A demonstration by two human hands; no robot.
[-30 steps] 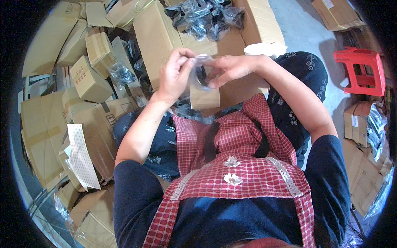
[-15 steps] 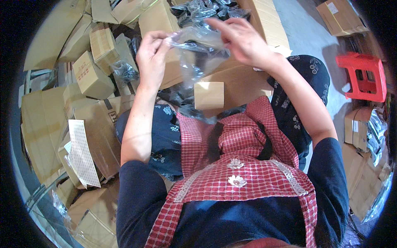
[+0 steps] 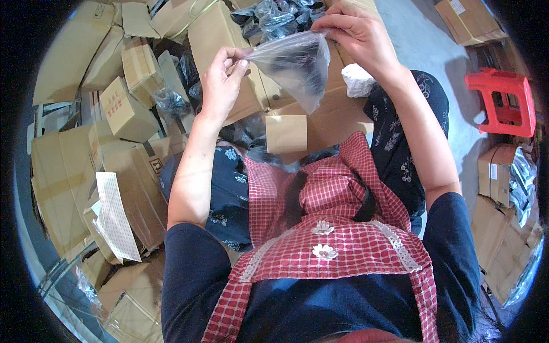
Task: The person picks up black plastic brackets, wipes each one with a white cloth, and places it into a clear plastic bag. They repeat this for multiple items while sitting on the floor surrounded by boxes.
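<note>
Between my two hands a see-through plastic bag point(image 3: 300, 66) is stretched out, its lower part hanging in a point. My left hand point(image 3: 222, 83) pinches one corner between thumb and fingers. At the opposite upper edge, my right hand point(image 3: 361, 40) grips the bag with its fingertips, held higher and farther away. Something dark shows through the plastic; whether it lies inside or behind, I cannot tell. Below the bag, a small tan square card or box point(image 3: 286, 133) rests by the cardboard in front of my lap. A white lumpy thing point(image 3: 358, 80) sits beneath my right wrist.
Dark plastic-wrapped items point(image 3: 277, 20) fill a carton at the far side. Cardboard boxes point(image 3: 128, 111) crowd the left, with a white dotted sheet point(image 3: 117, 217) on them. A red plastic stool point(image 3: 503, 103) stands at right, near more cartons point(image 3: 469, 23).
My right hand has moved up and to the right, pulling the bag taut and spread. My left hand has shifted slightly right and down. The white lumpy thing has come into view.
</note>
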